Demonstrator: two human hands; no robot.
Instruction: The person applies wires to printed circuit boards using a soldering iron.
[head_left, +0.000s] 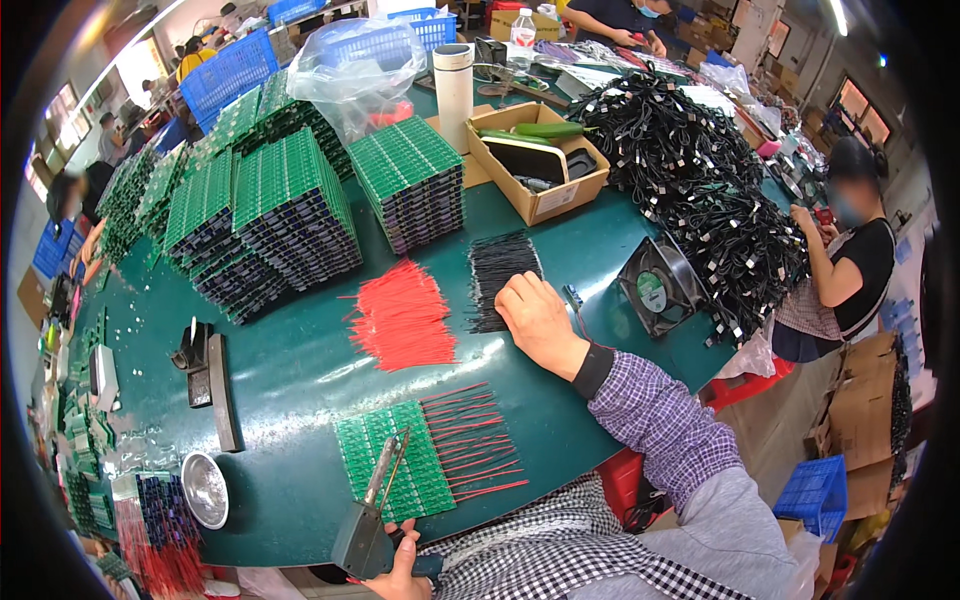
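Note:
My left hand (400, 572), low in the view, is closed round the handle of a dark soldering gun (362, 540). Its long metal tip and thin feed tube (396, 468) reach over a green circuit board panel (372, 440). A row of red wires (475, 445) sticks out from the panel's right side. Farther up, my right hand (540, 318) rests on the right edge of a bundle of short black wires (492, 262). Its fingers are bent and pressed together, their tips among the wires. Left of that bundle lies a pile of red wires (405, 315).
Stacked green boards (290, 195) fill the far left. A cardboard box (545, 200), a tumbler (453, 95), a black fan (658, 285) and heaped black cables (690, 170) stand beyond. Nearer left are a metal bowl (205, 490) and a dark bar (222, 390). A co-worker (845, 250) stands right.

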